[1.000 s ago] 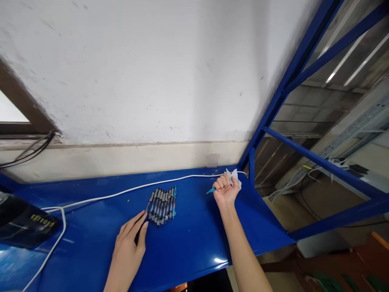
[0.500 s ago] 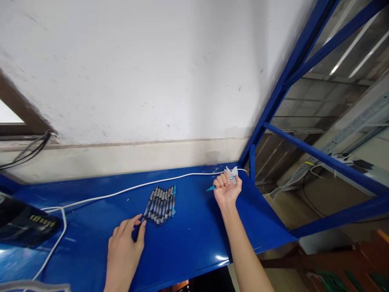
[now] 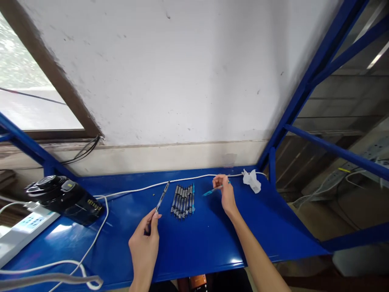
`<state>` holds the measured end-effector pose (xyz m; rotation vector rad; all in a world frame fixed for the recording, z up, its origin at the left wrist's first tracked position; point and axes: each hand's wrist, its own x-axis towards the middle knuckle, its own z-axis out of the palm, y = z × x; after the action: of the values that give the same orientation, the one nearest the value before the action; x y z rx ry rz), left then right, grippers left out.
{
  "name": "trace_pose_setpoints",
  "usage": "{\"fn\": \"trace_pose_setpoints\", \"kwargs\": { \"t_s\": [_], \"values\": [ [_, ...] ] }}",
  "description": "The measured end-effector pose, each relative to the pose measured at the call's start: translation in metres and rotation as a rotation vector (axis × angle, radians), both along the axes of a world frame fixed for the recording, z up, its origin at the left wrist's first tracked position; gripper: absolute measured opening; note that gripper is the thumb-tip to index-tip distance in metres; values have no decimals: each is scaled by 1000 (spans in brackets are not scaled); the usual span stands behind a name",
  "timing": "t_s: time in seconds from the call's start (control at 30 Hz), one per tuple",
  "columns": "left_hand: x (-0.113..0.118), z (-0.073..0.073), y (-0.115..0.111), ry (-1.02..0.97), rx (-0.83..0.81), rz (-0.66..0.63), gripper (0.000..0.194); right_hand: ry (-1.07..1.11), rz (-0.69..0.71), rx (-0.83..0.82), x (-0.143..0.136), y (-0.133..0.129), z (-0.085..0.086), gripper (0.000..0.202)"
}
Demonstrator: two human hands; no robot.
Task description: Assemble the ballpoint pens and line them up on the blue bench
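Between the thumb and fingers of my left hand (image 3: pixel 146 239) is a black and clear pen (image 3: pixel 162 196), raised and tilted with its far end near the white cable. My right hand (image 3: pixel 225 194) has its fingers curled round a blue pen (image 3: pixel 209 192), whose blue end points left. Between the hands, several black and grey pens (image 3: pixel 182 201) lie side by side on the blue table (image 3: pixel 194 247). One blue pen (image 3: pixel 193 198) lies at the right end of that row.
Crumpled white tissue (image 3: pixel 252 181) lies at the right rear. A white cable (image 3: pixel 139 189) runs along the back. On the left are a black bottle (image 3: pixel 68 200) and a white power strip (image 3: pixel 27 229). Blue frame bars (image 3: pixel 282 121) rise at the right.
My left hand has lifted a black pen from the left end of the row. My right hand has turned and moved away from the tissue. The view has swung left.
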<state>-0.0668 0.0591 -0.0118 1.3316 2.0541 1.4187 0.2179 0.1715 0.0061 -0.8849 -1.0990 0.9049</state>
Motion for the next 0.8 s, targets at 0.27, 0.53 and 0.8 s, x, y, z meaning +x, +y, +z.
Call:
{"fn": "trace_pose_setpoints", "kwargs": {
  "t_s": [0.27, 0.53, 0.8],
  "values": [
    [13, 20, -17, -78, 241, 49, 52, -312, -70, 75, 1, -11, 0, 38],
    [16, 23, -23, 45, 401, 81, 42, -688, 95, 103, -5, -17, -7, 21],
    [15, 20, -22, -28, 405, 66, 36, -882, 208, 150, -7, -23, -1, 36]
  ]
}}
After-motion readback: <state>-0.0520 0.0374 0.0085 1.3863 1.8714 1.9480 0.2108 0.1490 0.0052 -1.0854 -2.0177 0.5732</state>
